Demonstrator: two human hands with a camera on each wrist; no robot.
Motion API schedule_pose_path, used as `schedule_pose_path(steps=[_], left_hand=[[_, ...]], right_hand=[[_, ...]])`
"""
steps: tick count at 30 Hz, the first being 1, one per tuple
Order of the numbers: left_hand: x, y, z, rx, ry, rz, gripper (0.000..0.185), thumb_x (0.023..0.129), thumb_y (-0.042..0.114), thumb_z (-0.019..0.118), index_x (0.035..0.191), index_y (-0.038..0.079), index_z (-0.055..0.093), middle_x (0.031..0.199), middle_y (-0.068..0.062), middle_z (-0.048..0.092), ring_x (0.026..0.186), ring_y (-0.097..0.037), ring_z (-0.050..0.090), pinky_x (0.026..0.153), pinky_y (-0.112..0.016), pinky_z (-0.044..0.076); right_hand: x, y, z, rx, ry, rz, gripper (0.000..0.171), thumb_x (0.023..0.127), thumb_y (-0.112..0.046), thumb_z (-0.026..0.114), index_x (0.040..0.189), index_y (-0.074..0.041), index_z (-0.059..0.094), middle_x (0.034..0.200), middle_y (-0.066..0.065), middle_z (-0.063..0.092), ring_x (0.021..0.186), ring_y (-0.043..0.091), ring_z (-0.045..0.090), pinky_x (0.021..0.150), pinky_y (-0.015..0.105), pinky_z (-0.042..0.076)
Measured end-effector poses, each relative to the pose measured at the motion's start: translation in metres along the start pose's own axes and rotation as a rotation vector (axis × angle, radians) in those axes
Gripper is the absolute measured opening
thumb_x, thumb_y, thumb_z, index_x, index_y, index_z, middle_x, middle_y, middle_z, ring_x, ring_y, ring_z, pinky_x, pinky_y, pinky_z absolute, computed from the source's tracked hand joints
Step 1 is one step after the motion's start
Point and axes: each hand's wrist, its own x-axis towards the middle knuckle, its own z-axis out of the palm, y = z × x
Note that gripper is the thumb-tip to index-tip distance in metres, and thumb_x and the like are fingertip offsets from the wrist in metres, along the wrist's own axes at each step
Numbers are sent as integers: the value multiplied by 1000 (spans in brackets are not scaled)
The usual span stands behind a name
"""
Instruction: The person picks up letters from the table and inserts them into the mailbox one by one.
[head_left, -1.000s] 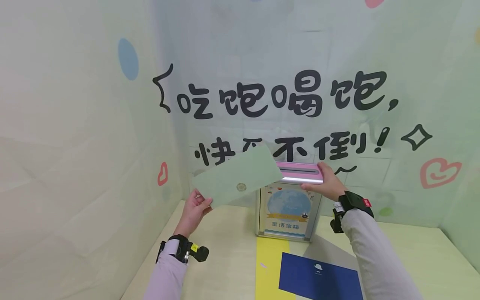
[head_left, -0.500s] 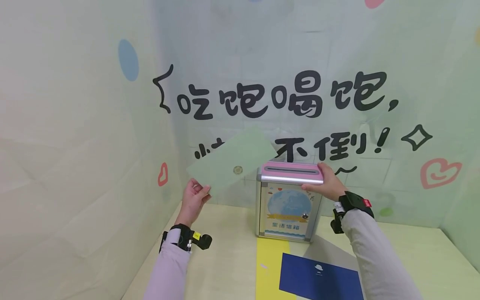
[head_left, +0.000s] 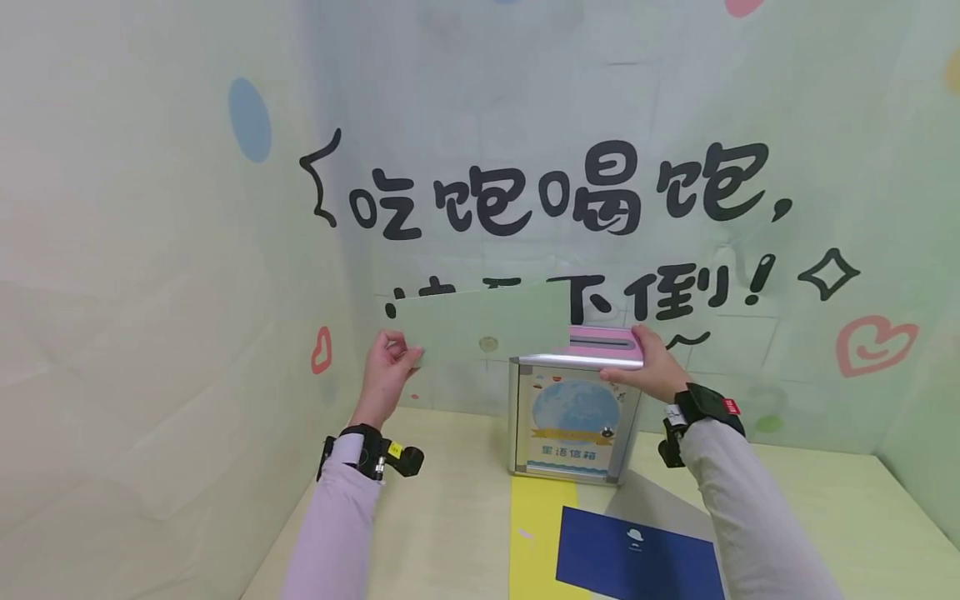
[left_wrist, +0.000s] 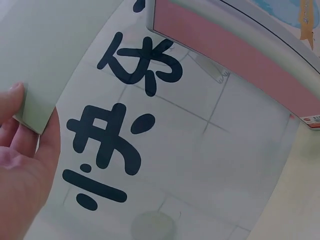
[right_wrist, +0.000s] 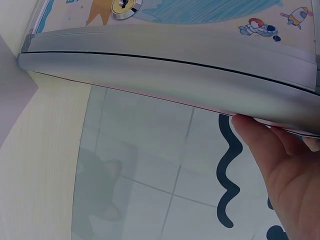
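In the head view my left hand [head_left: 384, 379] pinches a pale green envelope [head_left: 450, 329] by its lower left corner, between thumb and fingers. The envelope is held nearly level, with a round seal mark on it. Its right end hides the left part of the pink lid [head_left: 630, 354] of a silver-framed letter box [head_left: 517, 433]; whether it touches the slot [head_left: 603, 342] I cannot tell. My right hand [head_left: 660, 367] grips the lid's right end, thumb toward the front edge. In the right wrist view a round lock [right_wrist: 125, 6] shows on the box front.
A dark blue envelope [head_left: 637, 554] lies on the pale table [head_left: 442, 500] in front of the box, partly over a yellow strip [head_left: 536, 517]. Behind the box stands a wall [head_left: 465, 100] with large black lettering; another wall [head_left: 150, 333] rises at the left.
The pale green envelope first rose and tilted up to the right, then swung down to nearly level by the lid. My left hand is higher than a second ago; the right stays put.
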Motion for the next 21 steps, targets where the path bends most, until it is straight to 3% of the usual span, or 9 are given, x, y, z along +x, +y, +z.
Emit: schedule_pose_path(steps=[6,14,21], left_hand=[[4,7,9,56,52,87,19,87,0,56,97,4,40,75,-1,48,74,-6,55,73,-19,50],[6,16,14,175,59,164,20,88,4,56,101,1,41,91,-11,53,86,-16,53,72,-16,44],[12,29,19,206,61,224,21,88,3,57,104,-2,44,104,-17,55,98,-21,55,82,-20,45]], right_hand=[[0,1,1,2,-1,-5,75,75,-29,74,127,2,32,116,21,45,99,32,47,86,45,41],[-2,-3,0,16,-5,-2,74,75,-28,74,127,3,32,116,21,45,99,33,47,87,46,41],[-3,-6,-1,15,-2,-8,72,75,-26,74,126,3,33,114,21,45,98,33,47,84,44,41]])
